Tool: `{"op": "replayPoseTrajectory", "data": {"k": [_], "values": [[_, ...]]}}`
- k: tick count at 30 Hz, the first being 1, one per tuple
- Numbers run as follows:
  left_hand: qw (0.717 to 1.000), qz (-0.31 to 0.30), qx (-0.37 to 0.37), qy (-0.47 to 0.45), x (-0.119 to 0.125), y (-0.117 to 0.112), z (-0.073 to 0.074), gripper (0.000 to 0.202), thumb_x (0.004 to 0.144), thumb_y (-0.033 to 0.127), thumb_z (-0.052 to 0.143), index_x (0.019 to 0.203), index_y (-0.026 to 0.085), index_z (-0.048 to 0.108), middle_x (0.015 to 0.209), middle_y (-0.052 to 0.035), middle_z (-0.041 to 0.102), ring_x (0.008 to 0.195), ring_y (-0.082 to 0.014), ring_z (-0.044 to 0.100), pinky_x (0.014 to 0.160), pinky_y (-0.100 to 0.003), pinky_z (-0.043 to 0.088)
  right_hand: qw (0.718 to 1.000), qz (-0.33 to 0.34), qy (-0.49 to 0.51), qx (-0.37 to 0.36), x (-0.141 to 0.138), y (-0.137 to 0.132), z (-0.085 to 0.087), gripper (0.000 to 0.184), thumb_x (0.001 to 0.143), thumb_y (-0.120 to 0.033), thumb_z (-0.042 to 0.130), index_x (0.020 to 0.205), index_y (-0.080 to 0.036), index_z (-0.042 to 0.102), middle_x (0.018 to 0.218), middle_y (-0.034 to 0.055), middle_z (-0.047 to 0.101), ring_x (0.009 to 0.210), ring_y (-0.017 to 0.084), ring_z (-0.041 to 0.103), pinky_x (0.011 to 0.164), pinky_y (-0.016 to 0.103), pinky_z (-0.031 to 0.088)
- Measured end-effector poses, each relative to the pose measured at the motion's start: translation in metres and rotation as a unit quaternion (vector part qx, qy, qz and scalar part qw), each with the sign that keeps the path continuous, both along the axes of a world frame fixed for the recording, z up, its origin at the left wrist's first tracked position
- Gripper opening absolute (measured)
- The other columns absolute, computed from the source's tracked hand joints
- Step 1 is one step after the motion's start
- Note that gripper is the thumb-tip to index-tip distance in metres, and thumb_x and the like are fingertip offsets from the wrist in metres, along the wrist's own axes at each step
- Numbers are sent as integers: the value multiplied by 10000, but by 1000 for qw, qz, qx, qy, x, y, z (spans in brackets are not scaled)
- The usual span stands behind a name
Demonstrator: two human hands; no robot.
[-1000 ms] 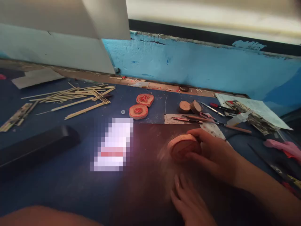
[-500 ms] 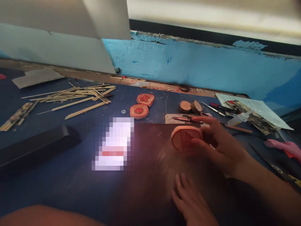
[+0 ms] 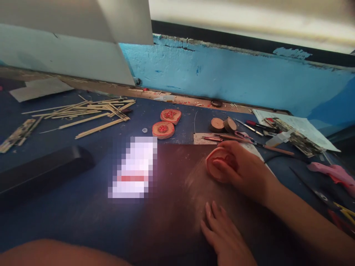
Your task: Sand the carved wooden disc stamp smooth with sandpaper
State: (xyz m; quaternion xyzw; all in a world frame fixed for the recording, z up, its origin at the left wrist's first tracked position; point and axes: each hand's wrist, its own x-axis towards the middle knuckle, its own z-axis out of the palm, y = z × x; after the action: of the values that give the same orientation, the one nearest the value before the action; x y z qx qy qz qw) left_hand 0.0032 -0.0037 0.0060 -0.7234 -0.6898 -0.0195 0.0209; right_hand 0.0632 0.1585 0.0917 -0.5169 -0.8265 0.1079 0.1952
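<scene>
My right hand is closed on a round wooden slice with a red rim, pressing it face down against a dark brown sheet dusted with pale powder. My left hand lies flat on that sheet near the bottom, fingers stretched out and together, holding nothing. Two more wooden slices, one with a red star and one with a red flower, lie further back on the blue tabletop.
Thin wooden sticks are scattered at back left. A black bar-shaped object lies at left. Two plain wood slices, carving tools, papers and a pink cloth crowd the right. A blue wall runs behind.
My right hand lifted and tilted the slice, showing its red-marked face, then lowered it back onto the brown sheet. My left hand stayed put.
</scene>
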Motion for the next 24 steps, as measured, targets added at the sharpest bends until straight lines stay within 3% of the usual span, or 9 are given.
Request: {"op": "replayPoseTrajectory", "data": {"k": [3,7,9,12,14,17,20,22,24], "values": [[996,83,-43,1,26,2,-27,677,656,386,881,1236,99,680,1403,-295,518,1345,-583,453,1070,-840,357,998,-57,12,36,2,1,0,399,964,-430,599,1279,-198,523,1057,113,758,871,293,745,750,395,555],[994,85,-70,-2,41,2,-45,711,645,303,880,1286,112,637,1449,-275,468,1414,-567,349,1138,-834,244,999,15,6,-48,-5,-7,0,385,988,-427,577,1308,-225,507,1006,76,785,829,270,762,693,352,546],[994,83,-75,-2,39,0,-43,681,657,285,872,1276,118,645,1438,-272,483,1403,-567,363,1125,-838,262,997,40,-8,-61,-9,-9,1,366,999,-427,568,1314,-244,533,981,58,790,811,259,763,669,335,536],[996,60,-66,4,26,-4,-35,692,613,155,886,1269,146,664,1428,-270,520,1370,-563,432,1069,-810,396,1000,-3,-2,16,-11,-8,1,392,1000,-409,559,1335,-206,549,1020,98,786,857,281,763,707,355,543],[999,21,-34,-19,12,-6,-28,595,698,195,851,1267,165,678,1405,-266,567,1323,-547,512,980,-774,506,999,-17,9,36,-12,-9,1,402,997,-403,562,1341,-195,544,1033,104,784,864,281,763,717,356,547],[997,-42,18,-58,-3,-7,-22,440,894,351,684,1289,157,672,1370,-267,608,1266,-503,594,898,-706,587,999,34,7,-31,-14,-13,0,359,1003,-413,572,1327,-260,547,999,40,789,808,243,762,680,324,543],[998,5,9,-54,5,-4,-25,489,885,427,680,1268,123,684,1360,-271,599,1264,-501,593,938,-714,564,999,22,-10,-26,-15,-13,0,377,1014,-441,549,1347,-267,542,1044,56,789,843,271,764,704,359,551],[996,79,-21,-22,17,0,-28,606,719,462,836,1181,86,721,1333,-301,585,1264,-564,555,972,-788,496,1000,-18,-4,11,-16,-12,0,425,1012,-451,538,1375,-230,525,1104,105,780,900,308,762,746,402,557],[997,73,-31,-8,22,1,-26,666,680,502,856,1171,71,722,1346,-309,569,1287,-579,524,1000,-808,458,1000,-20,8,-3,-18,-15,2,416,1006,-432,550,1364,-222,527,1096,107,782,905,302,763,753,394,560]]}}
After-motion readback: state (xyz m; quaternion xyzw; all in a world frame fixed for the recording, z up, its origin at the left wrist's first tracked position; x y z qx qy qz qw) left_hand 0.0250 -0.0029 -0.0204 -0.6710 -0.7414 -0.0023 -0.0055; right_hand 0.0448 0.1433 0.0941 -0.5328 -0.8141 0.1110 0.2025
